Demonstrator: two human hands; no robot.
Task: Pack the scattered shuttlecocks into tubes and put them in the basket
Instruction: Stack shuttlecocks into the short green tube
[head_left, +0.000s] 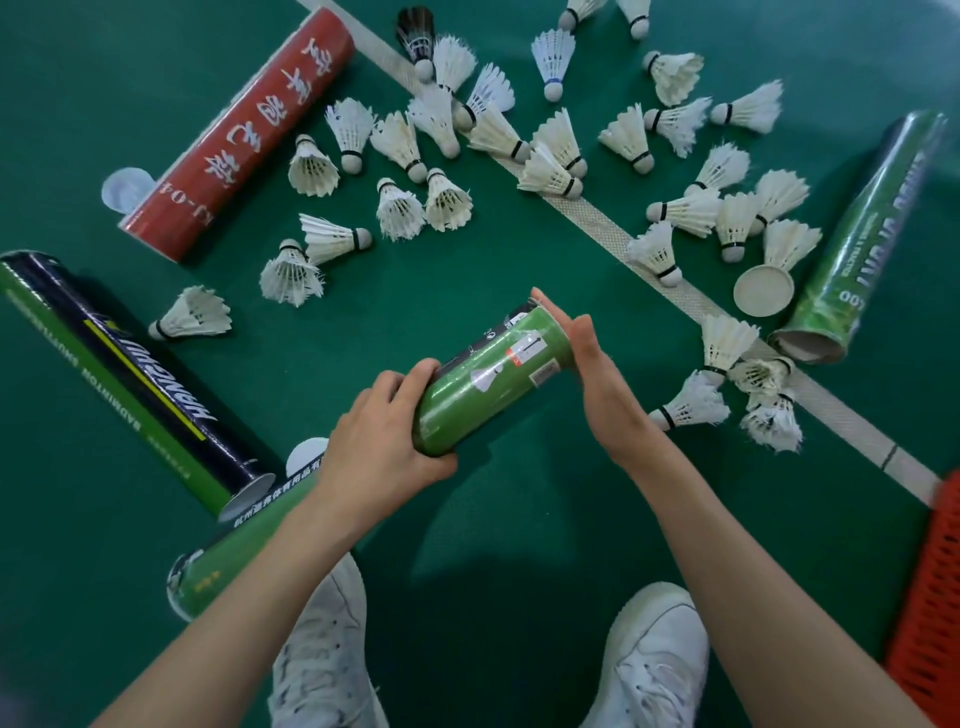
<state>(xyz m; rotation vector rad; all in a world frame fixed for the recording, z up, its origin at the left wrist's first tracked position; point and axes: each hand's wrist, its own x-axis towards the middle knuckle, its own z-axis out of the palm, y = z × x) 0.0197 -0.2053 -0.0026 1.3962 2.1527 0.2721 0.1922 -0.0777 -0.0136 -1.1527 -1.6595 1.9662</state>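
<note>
White feathered shuttlecocks (448, 200) lie scattered over the upper half of the frame on the green court floor (467, 270), and none is entering a tube at this moment. In the centre of the frame a green cardboard tube with printed labels (488, 382) is held clear of the floor, tilted, with its far end pointing to the upper right. The left hand (382, 434) is wrapped round the near end, fingers curled over the top and thumb underneath. The right hand (589, 371) is flat, fingers straight and together, laid against the far end. Whether a cap sits under it is hidden.

This looks like the seating or closing of that end. To do it well, the left grip should stay firm while the right palm pushes straight along the tube's axis. A skewed push could leave a lid crooked or crush feathers inside.

A round off-white cap (763, 290) lies at centre right, beside the open green foil-wrapped tube (872, 234). A red tube with white characters (244, 130) lies at upper left and a dark blue and green tube (130, 374) at left. The orange plastic mesh basket (930, 597) shows at the lower right edge, close to the right arm, so the closed tube has a short way to go.
</note>
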